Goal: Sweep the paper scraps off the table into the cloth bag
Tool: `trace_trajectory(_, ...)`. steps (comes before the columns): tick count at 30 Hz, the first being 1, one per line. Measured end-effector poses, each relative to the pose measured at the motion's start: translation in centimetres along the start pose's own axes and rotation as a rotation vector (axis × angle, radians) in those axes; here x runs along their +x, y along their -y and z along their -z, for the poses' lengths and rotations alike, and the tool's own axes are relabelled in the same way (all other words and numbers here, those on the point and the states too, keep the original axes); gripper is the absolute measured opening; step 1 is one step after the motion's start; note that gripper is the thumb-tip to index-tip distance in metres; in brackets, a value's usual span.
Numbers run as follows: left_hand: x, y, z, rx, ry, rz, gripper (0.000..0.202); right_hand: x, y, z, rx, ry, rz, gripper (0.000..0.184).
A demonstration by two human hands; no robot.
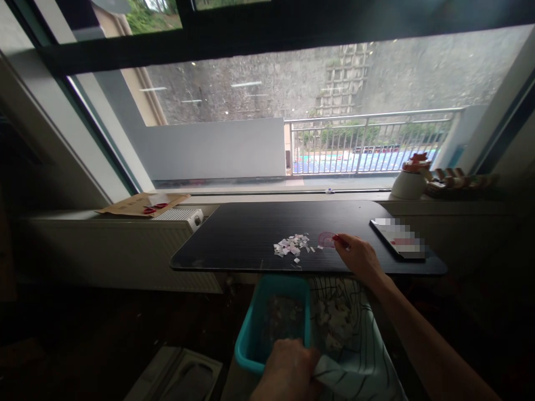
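Note:
My right hand [358,257] rests on the black table [234,239], fingers pinched on a small pink card [326,239] beside a heap of white and pink paper scraps [292,245]. Below the table's front edge, my left hand [288,370] is closed on the near rim of a teal bin [254,328] holding it just under the scraps. The bin holds more scraps. A white cloth with dark stripes [355,345] lies on my lap to the right of the bin, with scraps on it too.
A phone [397,238] lies at the table's right end. A white pot [409,181] and a basket [455,181] stand on the windowsill. A brown envelope [142,205] lies on the white radiator [179,216] at left. A large window fills the back.

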State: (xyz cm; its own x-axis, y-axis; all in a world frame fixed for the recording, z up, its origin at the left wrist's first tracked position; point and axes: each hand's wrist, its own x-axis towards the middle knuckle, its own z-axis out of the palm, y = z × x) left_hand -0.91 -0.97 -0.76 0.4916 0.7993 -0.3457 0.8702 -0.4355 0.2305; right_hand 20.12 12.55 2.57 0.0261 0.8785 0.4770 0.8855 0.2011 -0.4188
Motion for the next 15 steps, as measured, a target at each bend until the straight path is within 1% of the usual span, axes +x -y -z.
trace_trajectory(4, 0.0, 0.0, 0.2, 0.003, 0.011, 0.006, 0.029, -0.9, -0.7, 0.8, 0.000, 0.008, -0.022, 0.026)
trace_trajectory(8, 0.0, -0.3, 0.4, 0.010, 0.009, 0.008, 0.030, -3.6, -1.2, 2.6, 0.047, 0.055, -0.049, 0.026)
trace_trajectory(12, -0.3, -0.6, 0.6, 0.012, -0.007, 0.011, 0.029, -6.3, -0.7, 4.4, 0.050, 0.103, 0.003, 0.022)
trace_trajectory(15, -0.4, -0.6, 0.6, 0.012, -0.001, 0.016, 0.028, -6.7, 0.1, 4.8, 0.069, 0.069, 0.036, 0.022)
